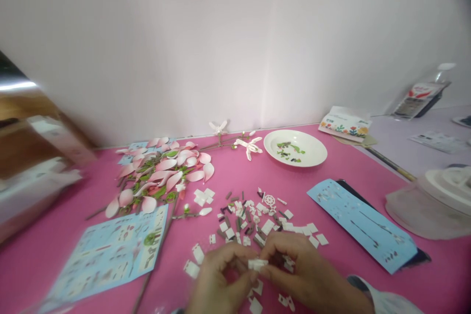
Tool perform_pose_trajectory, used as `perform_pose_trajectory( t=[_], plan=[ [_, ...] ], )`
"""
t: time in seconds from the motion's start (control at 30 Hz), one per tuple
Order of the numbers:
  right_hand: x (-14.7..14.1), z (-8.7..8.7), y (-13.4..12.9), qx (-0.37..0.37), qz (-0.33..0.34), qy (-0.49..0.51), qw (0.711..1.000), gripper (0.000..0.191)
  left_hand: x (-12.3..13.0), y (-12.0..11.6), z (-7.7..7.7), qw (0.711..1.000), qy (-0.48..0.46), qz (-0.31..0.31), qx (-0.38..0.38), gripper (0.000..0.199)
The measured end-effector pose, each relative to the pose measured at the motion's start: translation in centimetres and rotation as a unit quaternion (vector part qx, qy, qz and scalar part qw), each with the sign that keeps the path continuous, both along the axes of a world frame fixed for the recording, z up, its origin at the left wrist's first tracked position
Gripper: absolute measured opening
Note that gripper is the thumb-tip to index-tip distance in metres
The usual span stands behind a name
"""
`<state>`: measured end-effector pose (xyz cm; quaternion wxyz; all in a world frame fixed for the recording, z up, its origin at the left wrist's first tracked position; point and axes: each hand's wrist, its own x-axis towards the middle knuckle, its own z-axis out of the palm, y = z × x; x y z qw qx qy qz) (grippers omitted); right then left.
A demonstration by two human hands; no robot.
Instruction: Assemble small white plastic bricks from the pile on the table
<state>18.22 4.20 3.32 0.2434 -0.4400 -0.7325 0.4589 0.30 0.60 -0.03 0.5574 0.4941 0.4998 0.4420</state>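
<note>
White, small plastic building piece [258, 264] sits low in the view, above the pink tabletop [287, 181], pinched between the fingertips of both hands — the left hand [222, 274] grasps its left end, the right hand [300, 265] its right end. Just beyond the fingers lies a loose scatter of small white, brown and black plastic pieces [268, 227], spread directly on the table.

Farther back stands a round, shallow white plate [314, 151]; in it are a few bright green pieces [295, 147] and some small dark ones, leaving most of its surface bare. Left of the scatter is a heap of pale pink plastic petals [165, 175] mixed with green and brown parts, near a light-blue printed sheet [110, 250]. To the right, another light-blue printed sheet [362, 225] overlaps a flat dark object [423, 257]. Beyond that stands a rounded, translucent container [415, 211] with a white lid [447, 184] — its contents cannot be made out. Toward the wall is a clear bottle [415, 100] with a white cap and a red-and-white label.
</note>
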Motion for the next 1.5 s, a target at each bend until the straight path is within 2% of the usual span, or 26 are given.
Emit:
perform_pose_trajectory(
  t=[0.23, 0.43, 0.8, 1.07, 1.2, 1.33, 1.43, 1.5],
  plan=[
    [-0.1, -0.4, -0.1, 0.024, 0.003, -0.023, 0.999, 0.013, -0.2, 0.0, -0.1, 1.0, 0.013, -0.008, 0.005, 0.009],
    [0.0, -0.5, 0.0, 0.061, 0.007, -0.026, 0.998, 0.016, -0.3, 0.0, -0.1, 1.0, 0.016, 0.009, -0.001, 0.011],
    [-0.1, -0.7, -0.3, 0.059, -0.001, -0.014, 0.998, 0.008, -0.2, -0.2, 0.1, 0.998, 0.044, -0.004, 0.049, 0.008],
    [-0.2, -0.4, -0.7, 0.1, 0.004, -0.004, 0.995, 0.01, -0.4, -0.4, -0.1, 0.991, 0.092, -0.02, 0.093, 0.007],
    [-0.2, -0.1, -0.5, 0.07, 0.004, -0.003, 0.998, 0.013, -0.3, -0.3, 0.2, 0.996, 0.065, -0.014, 0.062, 0.008],
    [0.2, 0.1, 0.0, 0.052, -0.019, 0.018, 0.998, 0.016, -0.5, -0.2, 0.6, 0.998, 0.027, 0.022, 0.052, 0.014],
    [0.8, 0.2, 0.4, 0.074, -0.045, 0.002, 0.996, 0.016, -0.7, -0.1, 1.0, 0.999, -0.02, 0.048, -0.013, 0.009],
    [1.0, 0.2, 0.5, 0.107, -0.022, -0.052, 0.993, 0.015, -0.8, 0.2, 1.4, 0.994, -0.072, 0.063, -0.05, 0.009]
  ],
)
